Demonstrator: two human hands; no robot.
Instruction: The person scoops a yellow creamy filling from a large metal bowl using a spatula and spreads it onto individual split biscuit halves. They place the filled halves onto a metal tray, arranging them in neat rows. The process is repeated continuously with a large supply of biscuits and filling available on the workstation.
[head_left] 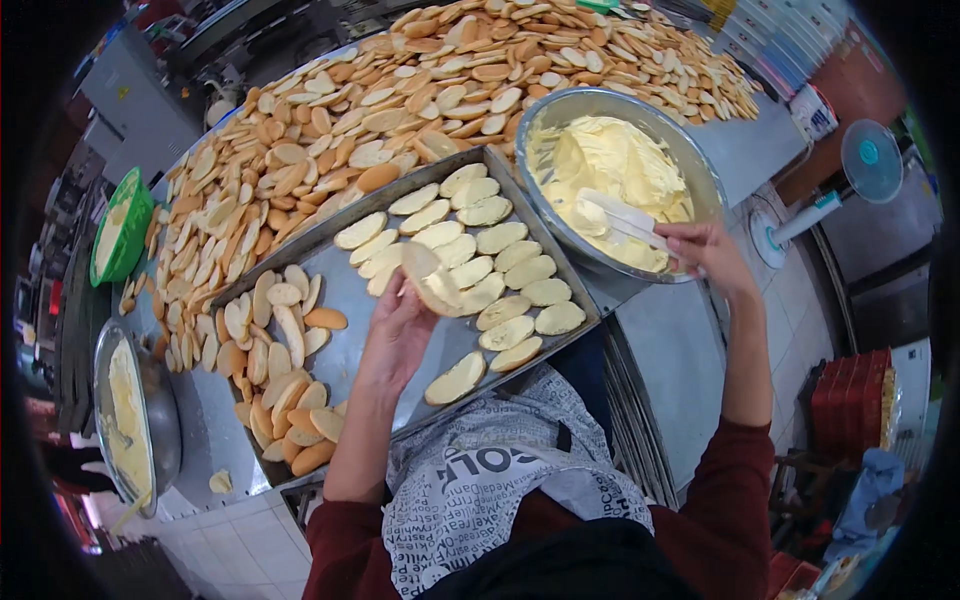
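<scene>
Right now the person's left hand (pixel 400 325) is closed around a slice of bread (pixel 432 280), held just above the middle of the metal baking tray (pixel 350 300). Buttered slices sit in rows along the tray's right end, plain ones heaped at its left end. Meanwhile the right hand (pixel 705 250) grips a white spatula (pixel 620 215), its blade in the yellow butter inside the steel bowl (pixel 700 165) at the tray's right corner.
</scene>
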